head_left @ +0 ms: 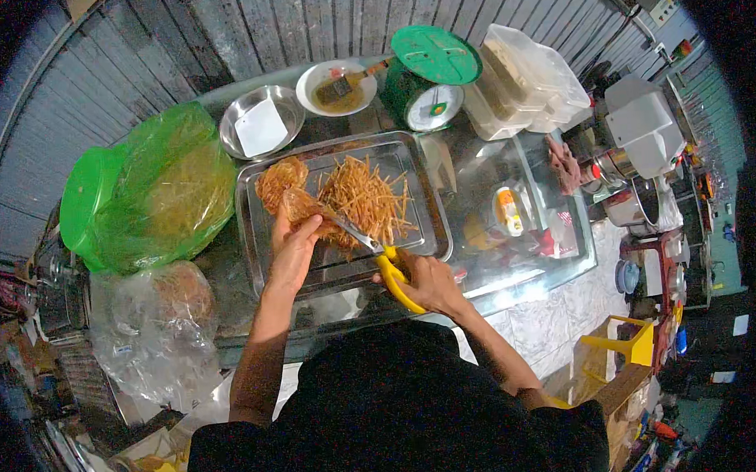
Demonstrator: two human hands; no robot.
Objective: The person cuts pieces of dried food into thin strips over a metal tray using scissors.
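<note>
My left hand point(294, 251) grips a brown, translucent dried food sheet point(303, 208) over the left part of a metal tray point(437, 227). In my right hand point(426, 281) is a pair of scissors with yellow handles point(392, 279); its blades reach to the sheet's right edge. Whether the blades are parted is hard to see. A heap of thin brown strips point(367, 199) lies in the tray's middle. Behind my left hand, more round brown sheets point(282, 180) rest at the tray's left.
Behind the tray stand a steel bowl point(227, 126), a white bowl point(304, 95) with a brush in sauce, a green dial scale point(401, 88) and clear plastic containers point(535, 81). Green point(164, 193) and clear point(144, 344) plastic bags lie left. A yellow-labelled item point(508, 211) is at right.
</note>
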